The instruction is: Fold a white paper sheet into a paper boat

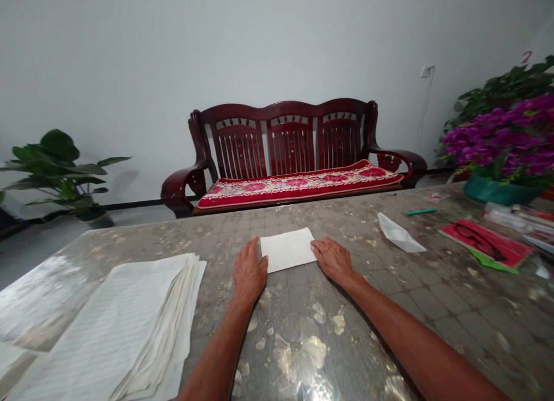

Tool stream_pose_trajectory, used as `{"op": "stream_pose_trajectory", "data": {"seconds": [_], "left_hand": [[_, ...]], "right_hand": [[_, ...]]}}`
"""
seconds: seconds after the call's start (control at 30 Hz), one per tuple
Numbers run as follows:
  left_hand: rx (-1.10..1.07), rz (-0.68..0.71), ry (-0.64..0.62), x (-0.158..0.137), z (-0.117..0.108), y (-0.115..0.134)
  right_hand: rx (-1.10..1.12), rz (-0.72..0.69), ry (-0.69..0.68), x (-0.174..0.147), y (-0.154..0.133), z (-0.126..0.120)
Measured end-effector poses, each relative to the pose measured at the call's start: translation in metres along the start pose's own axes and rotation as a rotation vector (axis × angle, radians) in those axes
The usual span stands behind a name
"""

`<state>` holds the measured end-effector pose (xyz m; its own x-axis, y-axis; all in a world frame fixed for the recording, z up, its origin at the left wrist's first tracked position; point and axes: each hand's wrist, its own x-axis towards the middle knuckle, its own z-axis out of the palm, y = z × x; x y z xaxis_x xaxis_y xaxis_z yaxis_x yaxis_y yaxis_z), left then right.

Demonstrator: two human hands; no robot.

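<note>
A small folded sheet of paper [288, 251], white with faint ruled lines, lies flat on the patterned table in front of me. My left hand [250, 272] is at its left edge, the thumb touching the near corner and the fingers along the side. At the opposite edge, my right hand [334, 259] grips the paper between thumb and fingers; its fingertips are partly hidden. To the right of that hand sits a folded paper boat [400, 233]. A thick stack of lined paper [116, 320] lies left of my left arm.
On the table's right are a green pen [421, 212], a red booklet [465, 239] with dark eyeglasses [480, 240] on it, and purple flowers [502, 138] in a teal pot [497, 189]. Beyond the table's far edge stands a wooden bench [288, 138]. A potted plant [64, 176] is at left.
</note>
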<state>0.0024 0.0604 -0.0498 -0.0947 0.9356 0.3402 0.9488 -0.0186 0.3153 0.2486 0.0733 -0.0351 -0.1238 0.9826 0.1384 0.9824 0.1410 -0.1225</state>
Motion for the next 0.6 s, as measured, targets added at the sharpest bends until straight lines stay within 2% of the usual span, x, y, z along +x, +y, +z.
{"op": "stream_pose_trajectory", "data": {"seconds": [0.3, 0.47, 0.6], "left_hand": [[0.141, 0.226, -0.133, 0.0006, 0.0056, -0.0009], [0.093, 0.232, -0.18, 0.0018, 0.0083, -0.0046], [0.032, 0.211, -0.163, 0.0007, 0.0066, -0.001]], "right_hand": [[-0.017, -0.012, 0.005, -0.0007, -0.0007, -0.0004], [-0.024, -0.008, -0.005, -0.0006, -0.0011, -0.0007], [-0.029, -0.008, -0.009, -0.0007, -0.0014, -0.0013]]}}
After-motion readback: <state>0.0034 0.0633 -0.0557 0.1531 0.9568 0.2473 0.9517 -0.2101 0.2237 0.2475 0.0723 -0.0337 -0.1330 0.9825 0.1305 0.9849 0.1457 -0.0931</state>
